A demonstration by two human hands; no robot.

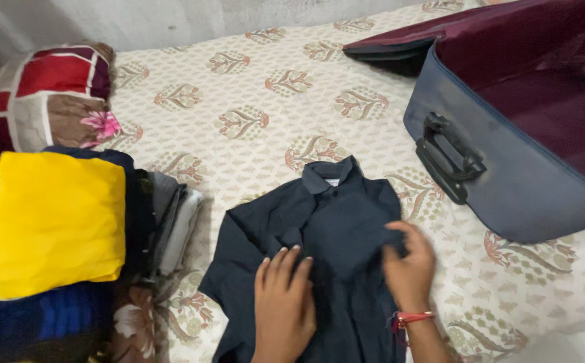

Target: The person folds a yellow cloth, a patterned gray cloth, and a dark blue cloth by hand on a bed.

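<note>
A dark navy collared shirt (336, 215) lies flat on the patterned bedsheet (252, 114), collar pointing away from me. My left hand (284, 306) rests palm down on the shirt's lower middle, fingers together. My right hand (410, 265), with a red band at the wrist, pinches a fold of the shirt's right side near the sleeve.
An open blue suitcase (508, 168) with a maroon lining and black handle sits at the right. At the left lies a pile of folded clothes topped by a yellow piece (54, 222), with grey folded clothes (175, 222) beside it. A red patterned pillow (44, 101) is at the far left.
</note>
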